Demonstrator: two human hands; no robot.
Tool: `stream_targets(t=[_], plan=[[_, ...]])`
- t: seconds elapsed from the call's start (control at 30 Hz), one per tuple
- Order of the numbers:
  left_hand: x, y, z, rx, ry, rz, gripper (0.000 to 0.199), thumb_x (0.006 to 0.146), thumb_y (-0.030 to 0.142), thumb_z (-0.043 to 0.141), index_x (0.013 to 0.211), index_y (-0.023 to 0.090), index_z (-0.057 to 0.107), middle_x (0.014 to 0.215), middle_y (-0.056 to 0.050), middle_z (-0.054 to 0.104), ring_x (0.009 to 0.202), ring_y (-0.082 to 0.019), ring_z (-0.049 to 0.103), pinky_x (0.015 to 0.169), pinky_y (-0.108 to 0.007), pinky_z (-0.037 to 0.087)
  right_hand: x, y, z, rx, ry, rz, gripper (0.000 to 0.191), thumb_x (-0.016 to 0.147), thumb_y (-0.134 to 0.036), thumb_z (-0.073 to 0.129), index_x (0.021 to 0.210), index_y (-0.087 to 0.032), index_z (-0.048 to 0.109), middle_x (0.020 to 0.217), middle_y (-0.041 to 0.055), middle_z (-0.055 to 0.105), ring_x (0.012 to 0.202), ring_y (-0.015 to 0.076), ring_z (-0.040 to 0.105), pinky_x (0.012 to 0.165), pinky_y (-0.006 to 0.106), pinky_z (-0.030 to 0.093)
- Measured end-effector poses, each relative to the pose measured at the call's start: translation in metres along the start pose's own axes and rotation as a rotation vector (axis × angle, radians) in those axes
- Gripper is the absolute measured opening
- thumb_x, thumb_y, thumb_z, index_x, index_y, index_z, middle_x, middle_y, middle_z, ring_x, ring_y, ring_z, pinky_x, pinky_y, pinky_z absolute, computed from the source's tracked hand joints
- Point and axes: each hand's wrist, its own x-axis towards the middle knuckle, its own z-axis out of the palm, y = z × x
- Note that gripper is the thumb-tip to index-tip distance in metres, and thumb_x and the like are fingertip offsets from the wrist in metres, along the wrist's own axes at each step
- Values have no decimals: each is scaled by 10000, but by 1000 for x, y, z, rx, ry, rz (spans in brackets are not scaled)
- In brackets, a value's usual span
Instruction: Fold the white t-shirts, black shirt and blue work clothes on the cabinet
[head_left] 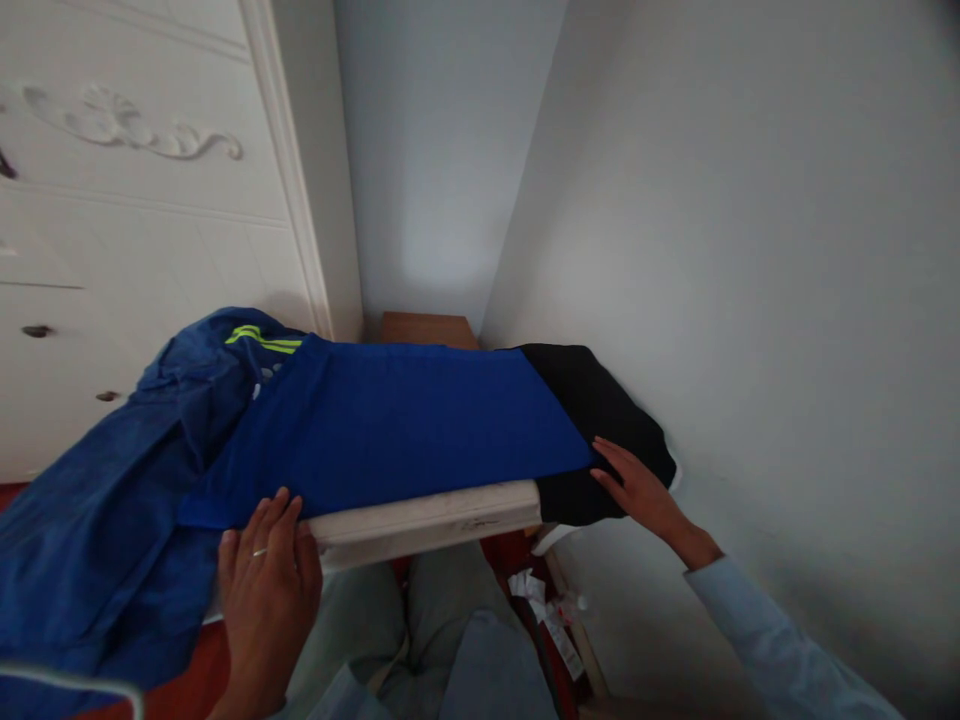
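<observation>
Two hands [271, 570] touch blue-and-black cloth [420, 420].

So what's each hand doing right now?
Left hand: open, at the near edge of the blue fabric.
Right hand: open, on the black fabric.

White cabinet [187, 235] beside a grey wall [442, 170].

Your left hand [271, 575]: palm down, fingers [279, 522] extended forward. Your right hand [634, 487]: fingers slightly parted, pointing inward, forearm [780, 625] angled from lower right.
</observation>
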Motion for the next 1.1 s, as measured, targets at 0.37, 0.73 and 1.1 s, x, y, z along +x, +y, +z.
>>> stream_targets(t=[0.37, 0.73, 1.1], plan=[[2, 3, -3, 18, -27, -2, 429, 1030, 301, 321, 1289, 88, 588, 1416, -235, 585, 1432, -333, 439, 1212, -560, 249, 19, -10, 15, 244, 200, 227, 295, 854, -530, 644, 852, -255, 749, 1214, 100, 730, 1125, 294, 686, 1065, 508, 489], [-1, 1, -2, 14, -27, 10, 413, 1020, 277, 349, 1346, 126, 552, 1447, -229, 560, 1447, -346, 416, 1208, -598, 246, 19, 4, 8, 302, 42, 219, 292, 808, -464, 680, 1024, -275, 737, 1348, 83, 674, 1258, 298, 621, 1127, 515, 425], [0, 0, -2, 16, -46, 17, 424, 1014, 264, 346, 1351, 107, 550, 1448, -256, 551, 1442, -364, 419, 1189, -625, 271, 24, -1, 13, 317, 46, 225, 241, 873, -458, 613, 918, -253, 732, 1366, 95, 663, 1273, 294, 610, 1142, 523, 402]])
